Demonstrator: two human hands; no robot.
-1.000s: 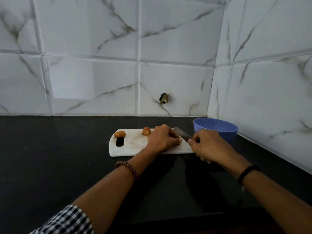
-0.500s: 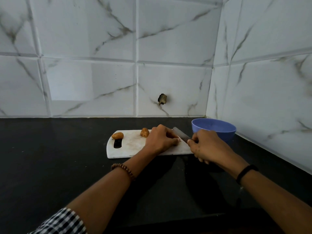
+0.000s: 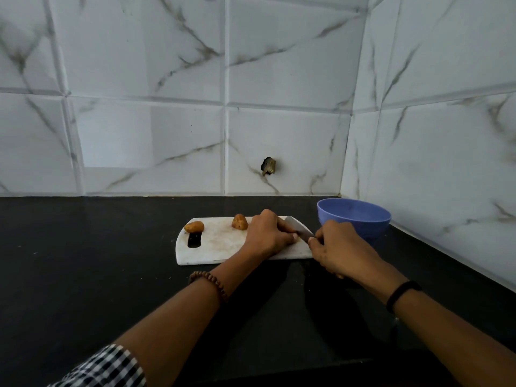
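As the right hand (image 3: 339,247) grips a grey knife (image 3: 299,229), the left hand (image 3: 267,233) (curled) hides its grasp.

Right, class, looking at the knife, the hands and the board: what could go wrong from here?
The knife in the right hand has its blade right beside the curled left hand; a slip could nick the fingers.
The cutting board lies on the glossy black counter, so pressure might shift it.
The two small potatoes lie loose near the board's far edge; a jolt could roll them off.
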